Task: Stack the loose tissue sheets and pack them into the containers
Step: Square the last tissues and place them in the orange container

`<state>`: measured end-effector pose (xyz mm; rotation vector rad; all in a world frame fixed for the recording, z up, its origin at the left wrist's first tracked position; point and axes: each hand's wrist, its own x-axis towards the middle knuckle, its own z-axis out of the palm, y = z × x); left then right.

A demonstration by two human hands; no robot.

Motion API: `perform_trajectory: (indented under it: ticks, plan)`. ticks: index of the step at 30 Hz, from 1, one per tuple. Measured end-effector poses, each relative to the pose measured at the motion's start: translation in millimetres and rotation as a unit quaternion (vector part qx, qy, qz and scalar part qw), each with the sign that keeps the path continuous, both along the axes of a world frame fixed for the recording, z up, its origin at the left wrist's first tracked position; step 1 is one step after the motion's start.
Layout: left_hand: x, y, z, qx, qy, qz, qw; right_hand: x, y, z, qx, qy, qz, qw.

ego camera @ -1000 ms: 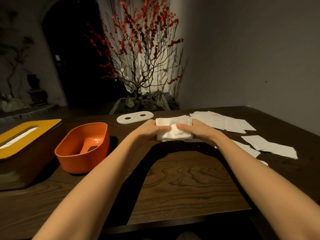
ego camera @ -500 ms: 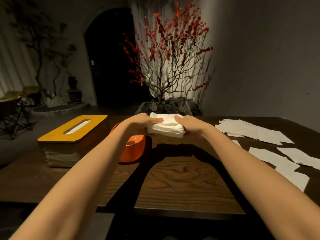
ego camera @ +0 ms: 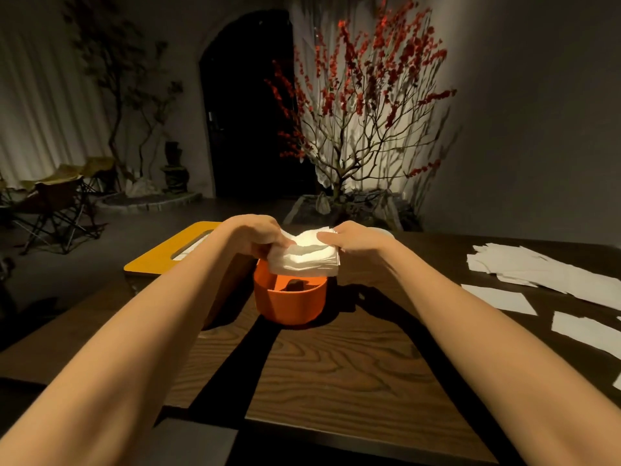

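Note:
A white stack of tissue sheets [ego camera: 307, 258] hangs just above the orange container [ego camera: 289, 302], covering its far rim. My left hand [ego camera: 255, 235] grips the stack's left end and my right hand [ego camera: 353, 238] grips its right end, thumbs on top. The container's inside shows a dark slot in its bottom. Loose tissue sheets [ego camera: 551, 274] lie spread on the table at the right.
A box with a yellow slotted lid [ego camera: 168, 253] stands left of the orange container, partly behind my left forearm. The dark wooden table [ego camera: 336, 371] runs toward me. A potted red-blossom tree [ego camera: 356, 136] stands beyond the table's far edge. Folding chairs stand far left.
Both hands lifted the tissue stack off the table and carried it left, until it hangs over the orange container. My view turned left with it.

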<state>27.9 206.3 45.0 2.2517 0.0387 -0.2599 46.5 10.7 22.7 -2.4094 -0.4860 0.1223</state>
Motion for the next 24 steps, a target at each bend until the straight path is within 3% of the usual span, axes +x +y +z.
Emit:
perform_trajectory:
  ticks: [6, 14, 20, 24]
  plan:
    - [7.3, 7.7, -4.0, 0.078, 0.084, -0.139, 0.984, 18.3, 3.7, 3.5, -0.095, 0.05, 0.033, 0.994]
    - [14.9, -1.5, -2.0, 0.043, 0.087, -0.144, 0.985, 32.3, 2.1, 16.8, -0.191, 0.025, 0.011, 0.981]
    - [12.0, -3.7, 6.9, 0.079, 0.08, -0.143, 0.983, 35.5, 5.1, 4.4, -0.185, 0.002, 0.081, 0.979]
    - [13.1, -10.8, 6.6, 0.156, 0.107, -0.173, 0.967, 33.9, 5.8, 3.0, -0.217, -0.009, 0.119, 0.969]
